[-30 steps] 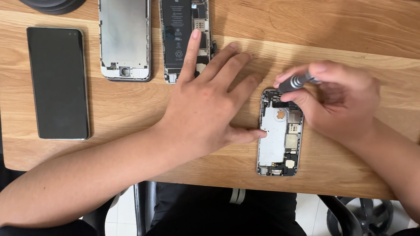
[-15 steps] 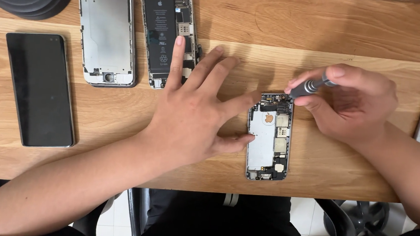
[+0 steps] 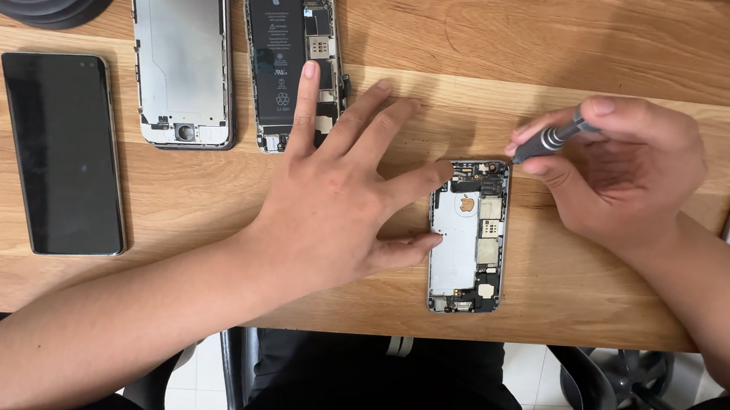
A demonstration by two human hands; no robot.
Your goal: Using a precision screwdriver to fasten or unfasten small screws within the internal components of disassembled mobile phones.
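Our left hand (image 3: 339, 203) lies spread flat, thumb and forefinger bracing the opened phone (image 3: 468, 236) at the table's (image 3: 565, 39) near edge; our right hand (image 3: 620, 171) pinches a screwdriver (image 3: 554, 135) at its top corner. Back already off, boards still seated. Count: three opened phone bodies, one intact phone (image 3: 62, 154), one screwdriver.

Left hand (image 3: 339, 203) splayed flat, right hand (image 3: 624, 172) pinched.

Bright even overhead light, soft shadows under the hands, sharp focus, mild sheen on wood
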